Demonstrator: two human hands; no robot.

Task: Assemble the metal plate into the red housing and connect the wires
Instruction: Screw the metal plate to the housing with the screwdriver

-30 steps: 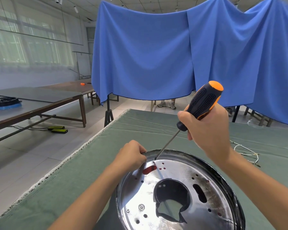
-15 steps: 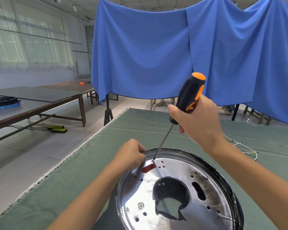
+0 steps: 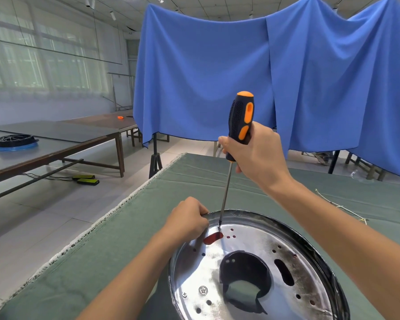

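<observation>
The right hand (image 3: 255,155) is clenched around the black-and-orange handle of the screwdriver (image 3: 240,121), and the tool stands nearly upright, handle leaning only slightly to the right of its tip. The long axis runs straight down the thin shaft, and the tip sits on the metal plate (image 3: 252,269) at its far-left edge, just above a red oval slot (image 3: 213,238) where the red housing shows through. Whether a screw sits under that tip cannot be told; it is too small to see.

The left hand (image 3: 187,221) is the nearer one to the contact point, closed on the plate's rim just beside the tip, fingers curled over the edge. Its grip looks like a steadying pinch on the rim, perhaps also on a fastener, though that is hidden.

The plate itself lies flat inside the housing, of which only a dark outer rim (image 3: 326,269) and red glimpses through the holes appear, resting on the green-covered surface (image 3: 125,245). One screw (image 3: 203,290) is already seated near the plate's near-left side.

A loose bundle of wires (image 3: 340,205) lies on the cloth, well apart to the right and not connected to anything visible.

Judging from this, the fastening step is in hand: the coming move turns on keeping the shaft vertical over that hole while the right hand twists.
</observation>
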